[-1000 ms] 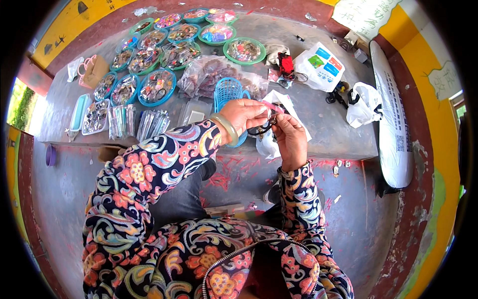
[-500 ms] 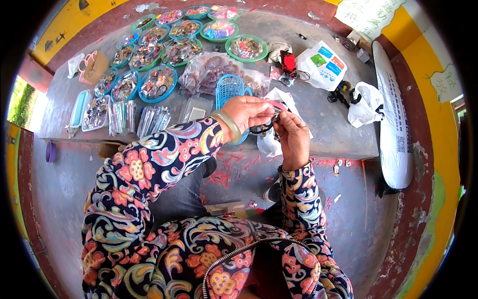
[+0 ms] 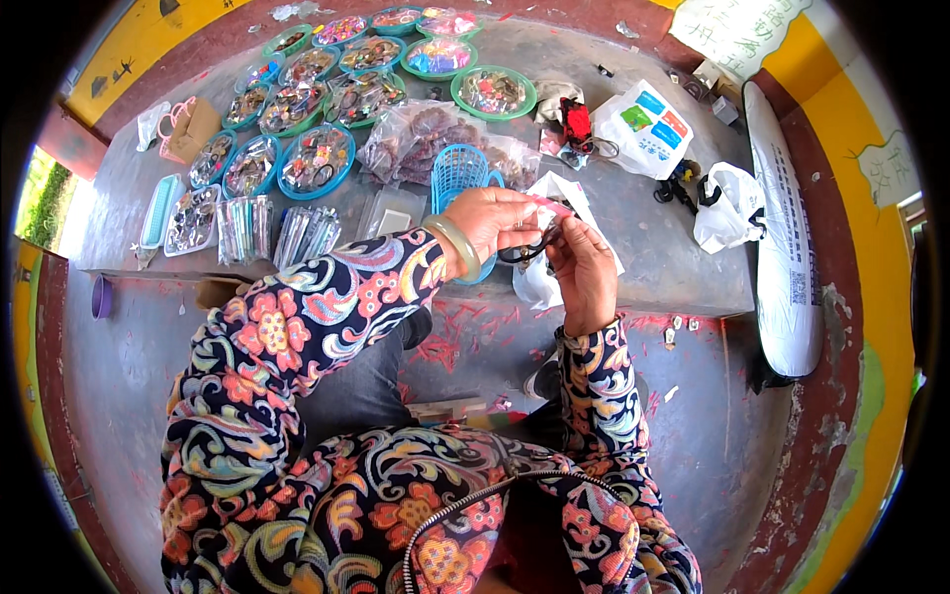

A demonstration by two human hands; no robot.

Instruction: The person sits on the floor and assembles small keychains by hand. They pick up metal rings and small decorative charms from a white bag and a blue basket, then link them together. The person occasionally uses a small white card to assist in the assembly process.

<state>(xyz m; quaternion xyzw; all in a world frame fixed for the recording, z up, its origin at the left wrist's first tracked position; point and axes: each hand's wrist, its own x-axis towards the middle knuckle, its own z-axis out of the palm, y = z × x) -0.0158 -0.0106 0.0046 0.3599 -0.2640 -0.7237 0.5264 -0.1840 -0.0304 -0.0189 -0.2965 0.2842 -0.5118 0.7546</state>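
Observation:
My left hand (image 3: 487, 226), with a pale bangle (image 3: 455, 246) at its wrist, has thumb and fingers pinched together on a small pink strip (image 3: 554, 208). Close against it, my right hand (image 3: 586, 277) is closed, its thumb and forefinger on a thin black loop that looks like a hair tie (image 3: 522, 255). The loop hangs below the left fingertips. Where strip and loop meet is partly hidden by the fingers. Behind the hands lie a white plastic bag (image 3: 576, 195) and a blue mesh basket (image 3: 457, 170).
Several round trays, such as a blue one (image 3: 346, 176) and a green one (image 3: 529, 112), hold small goods on the grey platform. Packed bundles (image 3: 242, 230) lie at its front left. Plastic bags (image 3: 648, 139) stand right, beside a long white wrapped roll (image 3: 787, 257).
My right fingertips have shifted slightly up, and the black loop shows more clearly between the hands. The left hand keeps its pinch on the pink strip.

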